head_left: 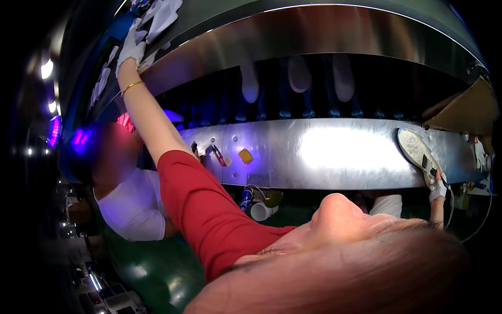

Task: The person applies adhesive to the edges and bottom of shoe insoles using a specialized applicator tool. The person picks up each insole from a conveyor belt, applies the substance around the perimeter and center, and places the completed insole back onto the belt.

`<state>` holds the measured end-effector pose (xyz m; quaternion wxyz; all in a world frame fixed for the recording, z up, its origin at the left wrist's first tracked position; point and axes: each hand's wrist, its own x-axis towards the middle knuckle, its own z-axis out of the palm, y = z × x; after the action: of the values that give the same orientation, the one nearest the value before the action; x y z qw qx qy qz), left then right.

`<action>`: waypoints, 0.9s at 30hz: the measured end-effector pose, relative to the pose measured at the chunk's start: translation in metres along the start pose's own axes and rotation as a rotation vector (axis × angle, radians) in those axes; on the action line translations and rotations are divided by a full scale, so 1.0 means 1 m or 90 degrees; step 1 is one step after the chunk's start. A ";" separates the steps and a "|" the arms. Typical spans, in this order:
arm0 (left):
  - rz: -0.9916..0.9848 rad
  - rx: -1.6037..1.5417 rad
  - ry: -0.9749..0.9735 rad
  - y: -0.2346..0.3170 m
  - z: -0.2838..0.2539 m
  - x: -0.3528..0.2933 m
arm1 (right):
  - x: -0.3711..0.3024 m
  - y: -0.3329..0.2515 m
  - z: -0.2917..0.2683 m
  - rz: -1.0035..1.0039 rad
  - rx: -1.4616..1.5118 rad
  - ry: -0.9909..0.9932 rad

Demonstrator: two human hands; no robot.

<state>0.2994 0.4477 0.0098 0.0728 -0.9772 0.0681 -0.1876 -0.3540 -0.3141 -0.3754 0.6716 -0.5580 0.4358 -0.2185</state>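
At far left, the left hand (132, 51) is beside white pieces (164, 20), grip I can't tell; the right hand (438, 190) grips a pale sole (413, 143).

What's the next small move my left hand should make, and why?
Probably settle the grip of the left hand on the white piece: the hand is close beside it, whether they touch is unclear, and the right hand holds the pale shoe-shaped piece.
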 end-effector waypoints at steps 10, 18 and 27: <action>0.013 0.057 0.017 0.002 -0.052 -0.025 | 0.016 0.013 0.022 -0.036 0.018 0.006; 0.040 -0.245 0.048 0.139 -0.086 -0.099 | -0.005 -0.002 0.026 -0.002 0.026 -0.025; 0.229 -0.233 0.112 0.334 -0.129 -0.123 | -0.020 -0.012 0.034 -0.075 0.068 -0.084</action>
<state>0.1020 0.1247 0.0285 -0.0792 -0.9263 0.2796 -0.2400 -0.3336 -0.2831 -0.3575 0.7137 -0.5591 0.3446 -0.2435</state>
